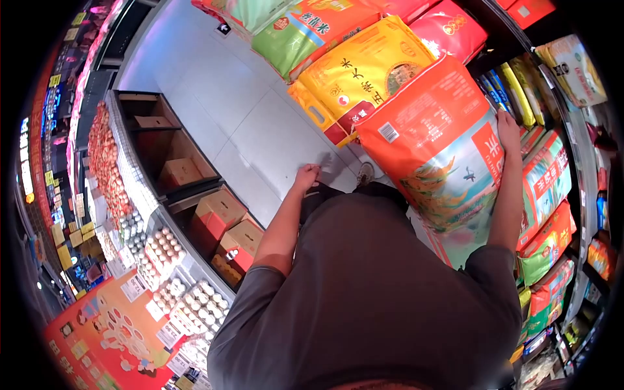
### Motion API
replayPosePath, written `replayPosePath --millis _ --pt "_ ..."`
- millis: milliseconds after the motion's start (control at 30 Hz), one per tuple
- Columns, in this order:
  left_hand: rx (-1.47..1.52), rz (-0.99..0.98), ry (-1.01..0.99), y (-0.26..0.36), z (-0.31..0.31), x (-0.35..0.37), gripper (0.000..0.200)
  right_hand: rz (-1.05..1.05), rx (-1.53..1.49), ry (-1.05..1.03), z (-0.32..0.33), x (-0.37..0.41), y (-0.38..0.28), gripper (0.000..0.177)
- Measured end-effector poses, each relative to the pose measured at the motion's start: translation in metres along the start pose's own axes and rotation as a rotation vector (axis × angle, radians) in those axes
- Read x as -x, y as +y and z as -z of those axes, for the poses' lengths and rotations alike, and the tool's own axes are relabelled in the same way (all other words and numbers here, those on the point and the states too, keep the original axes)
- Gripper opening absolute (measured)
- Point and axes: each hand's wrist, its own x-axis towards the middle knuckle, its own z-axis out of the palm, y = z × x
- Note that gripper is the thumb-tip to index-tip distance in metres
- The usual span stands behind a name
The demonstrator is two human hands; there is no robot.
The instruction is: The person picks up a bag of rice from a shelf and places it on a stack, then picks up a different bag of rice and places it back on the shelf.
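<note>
A large orange-and-blue rice bag (448, 146) lies at the top of a stack, just right of my body. My right hand (509, 133) is at its far right edge, fingers bent against the side and partly hidden; my forearm runs along the bag. My left hand (309, 176) hangs low over the floor on the left, its fingers curled closed with nothing visible in them. Beyond the orange bag lies a yellow rice bag (364, 71) with a handle cut-out. Farther off are a green-and-orange bag (305, 36) and a red bag (448, 29).
Shelves with more rice bags (546, 175) line the right side. To the left stands a display with egg trays (201, 309), a heap of red produce (107, 162) and cardboard boxes (221, 211) in its lower compartments. Grey tiled floor (227, 110) runs between. My shoe (366, 173) shows near the stack.
</note>
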Motion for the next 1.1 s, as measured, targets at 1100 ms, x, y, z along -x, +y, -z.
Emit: replayPosePath --millis 1100 --pt "0.680 0.549 -0.478 0.226 0.008 -0.093 0.009 -0.379 0.684 0.794 -0.129 0.137 -0.202 0.053"
